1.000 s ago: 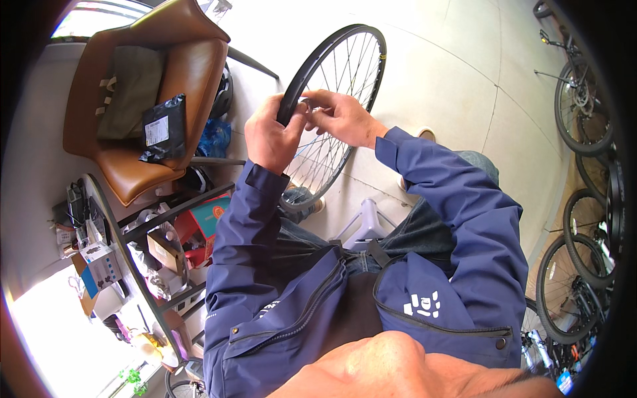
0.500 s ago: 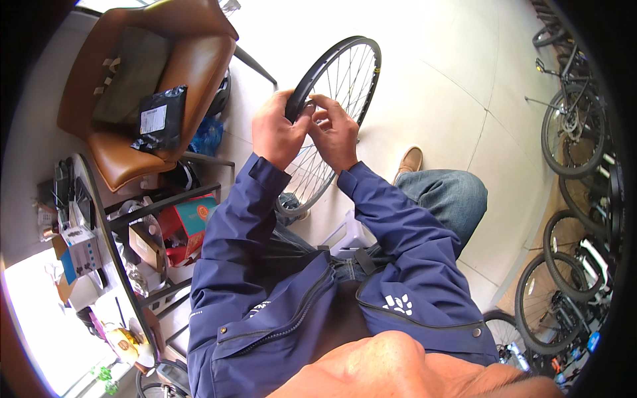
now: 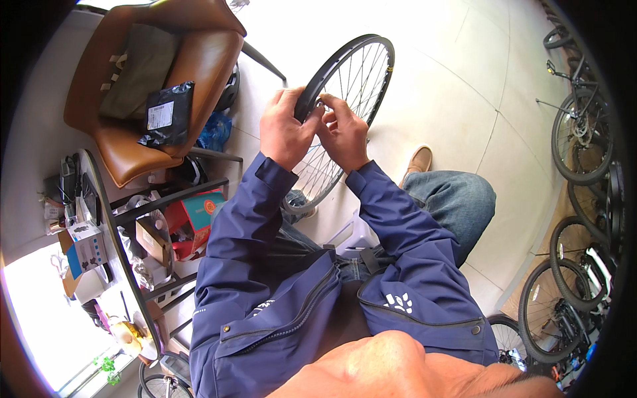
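Observation:
A black bicycle wheel [image 3: 324, 76] with thin spokes stands tilted in front of me. My left hand [image 3: 285, 129] is wrapped round its near-left rim, the thumb lying along the inner side. My right hand [image 3: 344, 136] is just inside the rim, beside the left thumb, with thumb and index finger pinched together against the rim's inner edge. Whatever lies between those fingertips is too small and covered to make out. The wheel's lower part reaches down between my legs, partly behind my forearms.
On the left stands a brown chair [image 3: 206, 73] bearing a black plastic parcel [image 3: 169, 114]. Nearer is a black-framed table [image 3: 114, 229] with boxes on and under it. A pale plastic stool [image 3: 358, 235] sits between my legs. Several bicycles [image 3: 580, 142] line the right side.
The whole view has shifted slightly, so things appear a little further right. Both hands stay at the same part of the rim, with only slight finger movement.

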The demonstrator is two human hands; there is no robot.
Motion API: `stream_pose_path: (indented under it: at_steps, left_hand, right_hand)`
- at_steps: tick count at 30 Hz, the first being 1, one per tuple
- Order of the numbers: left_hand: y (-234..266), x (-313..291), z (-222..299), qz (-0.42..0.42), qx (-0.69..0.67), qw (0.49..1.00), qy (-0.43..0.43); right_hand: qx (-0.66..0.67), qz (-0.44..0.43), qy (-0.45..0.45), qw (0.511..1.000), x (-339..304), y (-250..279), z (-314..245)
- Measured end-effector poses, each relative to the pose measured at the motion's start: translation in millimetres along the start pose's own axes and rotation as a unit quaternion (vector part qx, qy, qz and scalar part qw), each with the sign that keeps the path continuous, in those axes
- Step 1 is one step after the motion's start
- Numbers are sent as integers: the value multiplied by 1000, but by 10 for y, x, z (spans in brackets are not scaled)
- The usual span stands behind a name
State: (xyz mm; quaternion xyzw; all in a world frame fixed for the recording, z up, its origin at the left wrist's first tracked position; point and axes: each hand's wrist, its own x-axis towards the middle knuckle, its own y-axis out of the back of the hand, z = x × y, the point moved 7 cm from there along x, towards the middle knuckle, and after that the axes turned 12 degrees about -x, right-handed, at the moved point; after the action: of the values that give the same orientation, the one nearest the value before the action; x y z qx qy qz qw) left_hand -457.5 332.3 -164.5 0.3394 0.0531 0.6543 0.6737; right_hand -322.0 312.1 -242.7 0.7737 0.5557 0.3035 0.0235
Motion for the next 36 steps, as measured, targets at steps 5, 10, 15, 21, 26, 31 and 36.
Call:
stream_pose_path:
  at_steps: [5,10,15,21,26,31,36]
  left_hand:
    - [-11,-2,-11,-16,-32,999,20]
    - [-4,11,-20,-22,-48,998,22]
    - [5,11,-65,-29,-62,997,32]
    - [30,-3,-38,-23,-49,999,-4]
    - [7,-9,-58,-35,-83,995,32]
    - [32,24,37,-36,-59,997,16]
    - [16,45,20,-52,-72,996,28]
  right_hand:
    - [-67,-9,35,997,6,38,-48]
    - [-97,-47,74,991,79,63,-110]
    - [-66,-107,112,986,211,116,-122]
    - [29,-218,71,973,323,99,-46]
    - [160,-292,-19,943,302,83,87]
    - [185,-148,-128,963,111,38,235]
    - [279,-116,-129,945,1,-67,306]
